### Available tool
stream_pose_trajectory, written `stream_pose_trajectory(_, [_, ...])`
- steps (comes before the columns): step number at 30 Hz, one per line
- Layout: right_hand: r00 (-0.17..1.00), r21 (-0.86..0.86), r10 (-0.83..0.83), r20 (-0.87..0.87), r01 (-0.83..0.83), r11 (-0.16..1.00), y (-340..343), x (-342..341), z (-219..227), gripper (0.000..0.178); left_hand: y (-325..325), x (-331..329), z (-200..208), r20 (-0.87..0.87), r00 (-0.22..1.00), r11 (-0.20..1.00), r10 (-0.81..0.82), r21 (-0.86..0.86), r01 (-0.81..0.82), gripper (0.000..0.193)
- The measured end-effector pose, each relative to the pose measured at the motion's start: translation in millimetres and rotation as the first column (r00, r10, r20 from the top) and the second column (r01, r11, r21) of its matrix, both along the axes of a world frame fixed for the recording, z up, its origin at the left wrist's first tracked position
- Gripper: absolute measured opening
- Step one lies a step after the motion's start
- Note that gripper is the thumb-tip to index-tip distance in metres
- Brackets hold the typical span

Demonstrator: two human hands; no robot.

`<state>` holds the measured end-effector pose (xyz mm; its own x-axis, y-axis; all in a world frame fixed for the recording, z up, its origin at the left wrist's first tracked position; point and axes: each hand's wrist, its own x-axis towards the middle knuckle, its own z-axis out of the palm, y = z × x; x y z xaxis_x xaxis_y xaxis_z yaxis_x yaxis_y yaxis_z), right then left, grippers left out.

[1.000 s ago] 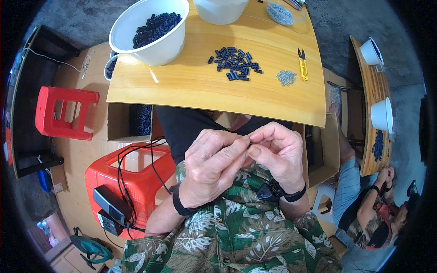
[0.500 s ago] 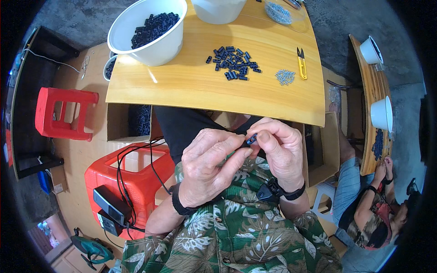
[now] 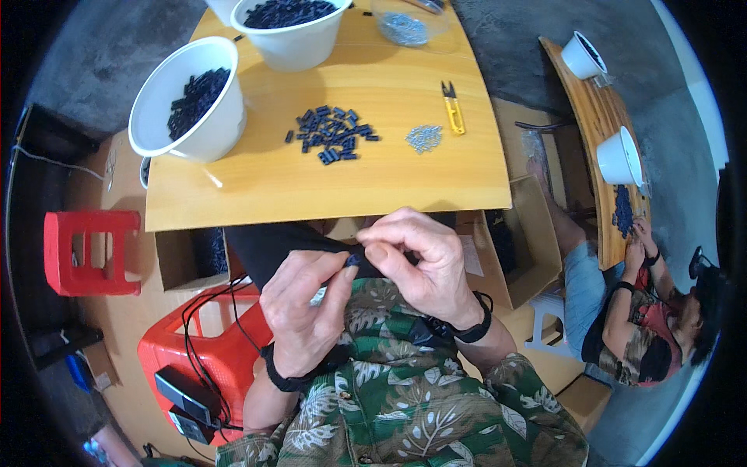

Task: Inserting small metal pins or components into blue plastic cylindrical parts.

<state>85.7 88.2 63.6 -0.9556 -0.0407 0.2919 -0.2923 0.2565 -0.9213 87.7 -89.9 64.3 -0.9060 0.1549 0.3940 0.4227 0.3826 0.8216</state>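
Pinched between thumb and fingertips, a small black plastic piece (image 3: pixel 352 260) is in my left hand (image 3: pixel 305 305), just below the table's front edge. Close on its right, my right hand (image 3: pixel 420 265) has thumb and forefinger together; anything between them is too small to make out. On the table (image 3: pixel 327 191) above my hands lies a loose pile of similar black pieces (image 3: pixel 331 134). To its right is a small heap of silvery metal bits (image 3: pixel 424 138), seemingly screws. Yellow-handled thread snips (image 3: pixel 453 109) lie beside that heap.
White tubs (image 3: pixel 222 128) of black pieces stand at the table's left and back. A clear tub (image 3: pixel 406 29) holds more metal bits. Red stools (image 3: pixel 93 253) and black cables are on the left, open cardboard boxes (image 3: pixel 537 241) below. A co-worker (image 3: pixel 638 327) sits at another table.
My right hand has drawn slightly away from the black piece, which stays in my left fingers. The whole view has shifted, showing more tubs at the back left.
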Motion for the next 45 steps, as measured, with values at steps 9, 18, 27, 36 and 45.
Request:
stream_pose_trajectory(9, [0.863, 0.362, -0.463, -0.202, 0.505, 0.784, 85.9, -50.0, -52.8, 0.010, 7.9, 2.3, 4.2, 0.070, 0.997, 1.000, -0.018, 0.020, 0.017, 0.015])
stream_pose_trajectory(18, [0.877, 0.440, -0.401, -0.266, 0.481, 0.759, 89.6, -74.1, -63.0, 0.004, 20.5, 4.6, 3.1, 0.054, 0.998, 0.999, -0.022, -0.035, 0.024, 0.007])
stream_pose_trajectory(27, [0.880, 0.549, -0.375, -0.291, 0.475, 0.688, 81.9, -78.9, -69.8, 0.005, 19.8, 6.9, -1.7, 0.077, 0.997, 0.999, -0.030, 0.030, 0.028, 0.011])
stream_pose_trajectory(36, [0.931, 0.181, -0.363, -0.034, 0.363, 0.914, 87.8, -42.7, -53.3, 0.006, 18.8, 5.2, 3.9, 0.070, 0.997, 0.999, -0.037, 0.015, 0.036, 0.008])
stream_pose_trajectory(45, [0.935, 0.191, -0.352, -0.032, 0.351, 0.917, 78.5, -51.5, -48.6, 0.004, 15.1, -0.2, 2.4, 0.042, 0.998, 0.999, -0.043, 0.020, 0.043, 0.012])
